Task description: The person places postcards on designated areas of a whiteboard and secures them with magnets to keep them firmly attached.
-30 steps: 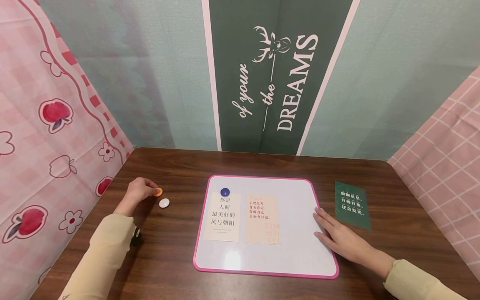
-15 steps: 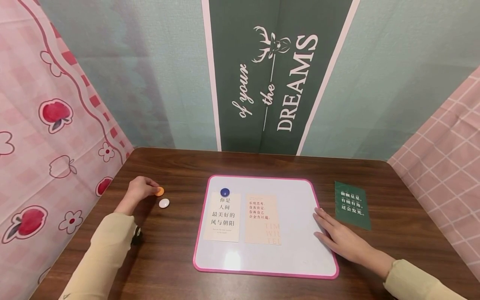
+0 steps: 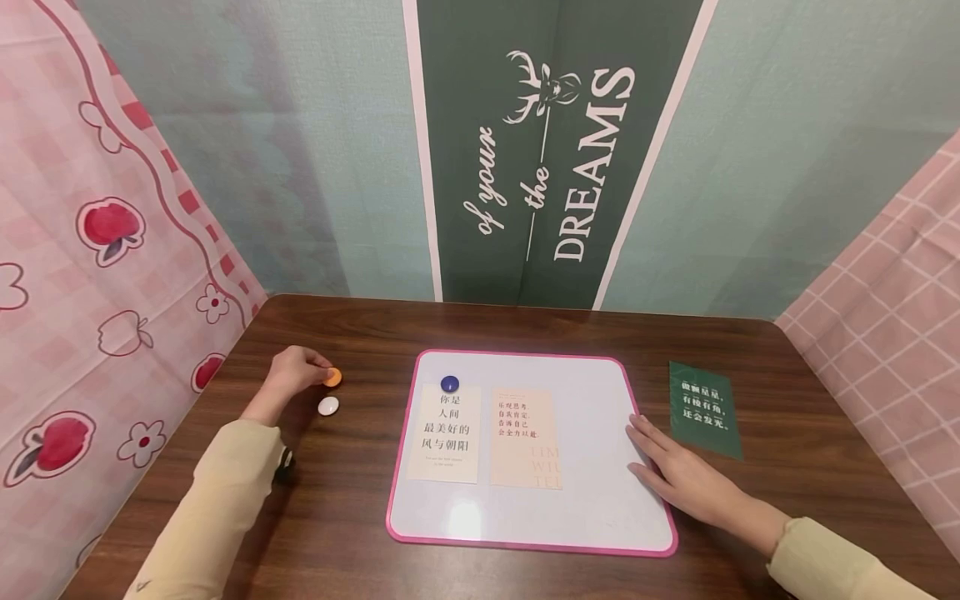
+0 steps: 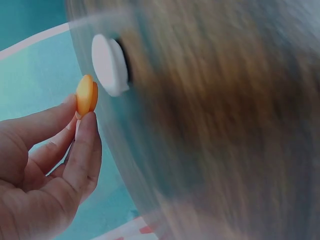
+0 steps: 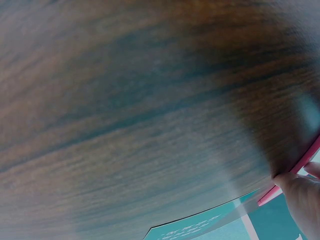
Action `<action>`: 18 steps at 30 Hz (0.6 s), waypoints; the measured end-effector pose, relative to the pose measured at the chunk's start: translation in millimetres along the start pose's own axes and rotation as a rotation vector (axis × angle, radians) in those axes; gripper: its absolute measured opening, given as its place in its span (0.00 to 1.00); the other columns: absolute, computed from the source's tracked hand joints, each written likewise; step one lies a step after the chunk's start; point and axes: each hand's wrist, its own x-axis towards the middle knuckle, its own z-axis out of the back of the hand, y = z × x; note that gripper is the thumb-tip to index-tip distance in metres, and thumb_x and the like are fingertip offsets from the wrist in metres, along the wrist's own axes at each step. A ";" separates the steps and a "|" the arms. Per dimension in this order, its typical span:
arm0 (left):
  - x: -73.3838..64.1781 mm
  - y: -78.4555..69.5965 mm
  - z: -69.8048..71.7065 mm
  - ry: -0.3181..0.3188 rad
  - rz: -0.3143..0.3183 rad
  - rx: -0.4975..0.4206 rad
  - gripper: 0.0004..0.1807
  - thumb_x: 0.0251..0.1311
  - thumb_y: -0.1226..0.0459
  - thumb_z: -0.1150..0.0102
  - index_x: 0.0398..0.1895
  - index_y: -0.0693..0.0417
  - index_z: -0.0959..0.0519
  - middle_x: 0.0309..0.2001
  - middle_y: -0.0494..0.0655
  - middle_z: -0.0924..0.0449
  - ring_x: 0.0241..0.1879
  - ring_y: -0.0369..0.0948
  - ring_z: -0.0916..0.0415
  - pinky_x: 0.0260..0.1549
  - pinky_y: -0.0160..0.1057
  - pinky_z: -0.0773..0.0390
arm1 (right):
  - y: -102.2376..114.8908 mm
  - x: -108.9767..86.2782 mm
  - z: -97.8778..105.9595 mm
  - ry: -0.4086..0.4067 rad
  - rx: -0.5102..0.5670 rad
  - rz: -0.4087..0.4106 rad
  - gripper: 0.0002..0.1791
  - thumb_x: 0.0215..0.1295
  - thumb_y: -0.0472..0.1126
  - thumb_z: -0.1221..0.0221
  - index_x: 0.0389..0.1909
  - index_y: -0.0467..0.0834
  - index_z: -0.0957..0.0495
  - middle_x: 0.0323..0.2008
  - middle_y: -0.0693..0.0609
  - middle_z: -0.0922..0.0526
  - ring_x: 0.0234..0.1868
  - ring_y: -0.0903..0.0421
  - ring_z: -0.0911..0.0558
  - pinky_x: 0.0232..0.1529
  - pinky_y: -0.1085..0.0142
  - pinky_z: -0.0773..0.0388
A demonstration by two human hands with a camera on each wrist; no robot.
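Between thumb and fingertips, my left hand [image 3: 294, 372] pinches an orange round magnet [image 3: 333, 377] by its edge at the left of the table. In the left wrist view the orange magnet [image 4: 85, 96] shows its domed face and narrower base. A white round magnet [image 3: 328, 406] lies on the wood just nearer to me. My right hand [image 3: 686, 482] rests with straight fingers over the right edge of a pink-rimmed whiteboard [image 3: 592, 517]. On the board lie a cream card [image 3: 444, 458], a blue magnet [image 3: 450, 384] at its top edge, and a peach card [image 3: 517, 458].
A dark green card [image 3: 705, 408] with white writing lies on the brown wooden table [image 3: 345, 500], right of the whiteboard. Behind the table hangs a green cloth [image 3: 480, 275] with lettering. Patterned pink cloths [image 3: 165, 275] flank both sides.
My left hand has moved right and slightly away from me, carrying the orange magnet. The right hand, board, cards and other magnets have stayed in place.
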 end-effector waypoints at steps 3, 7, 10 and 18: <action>0.9 -4.3 -2.1 -0.005 -0.015 0.021 0.12 0.62 0.69 0.36 0.42 0.74 0.16 0.39 0.66 0.14 0.34 0.47 0.15 0.38 0.43 0.16 | 0.1 0.1 0.2 0.003 0.002 -0.004 0.33 0.70 0.48 0.38 0.69 0.33 0.30 0.72 0.33 0.32 0.69 0.34 0.27 0.60 0.44 0.23; 2.0 -9.6 -5.1 -0.011 -0.037 0.057 0.12 0.62 0.68 0.36 0.42 0.72 0.16 0.42 0.67 0.14 0.42 0.56 0.18 0.42 0.47 0.18 | 0.1 0.5 0.0 0.002 -0.008 -0.007 0.34 0.70 0.49 0.38 0.69 0.33 0.30 0.72 0.33 0.32 0.68 0.34 0.27 0.60 0.45 0.24; 2.4 -13.6 -6.7 -0.007 -0.049 0.061 0.12 0.63 0.67 0.36 0.42 0.71 0.15 0.42 0.66 0.14 0.44 0.58 0.19 0.43 0.49 0.18 | 0.2 0.6 0.4 0.002 -0.004 -0.005 0.33 0.70 0.48 0.38 0.69 0.33 0.30 0.72 0.32 0.32 0.68 0.33 0.27 0.60 0.44 0.24; 3.2 -24.8 -11.1 0.016 -0.057 0.020 0.13 0.63 0.67 0.36 0.43 0.71 0.15 0.42 0.66 0.14 0.42 0.55 0.16 0.43 0.47 0.17 | 1.3 0.6 1.8 0.015 0.009 -0.016 0.34 0.70 0.48 0.37 0.70 0.34 0.31 0.73 0.33 0.33 0.69 0.34 0.27 0.61 0.44 0.23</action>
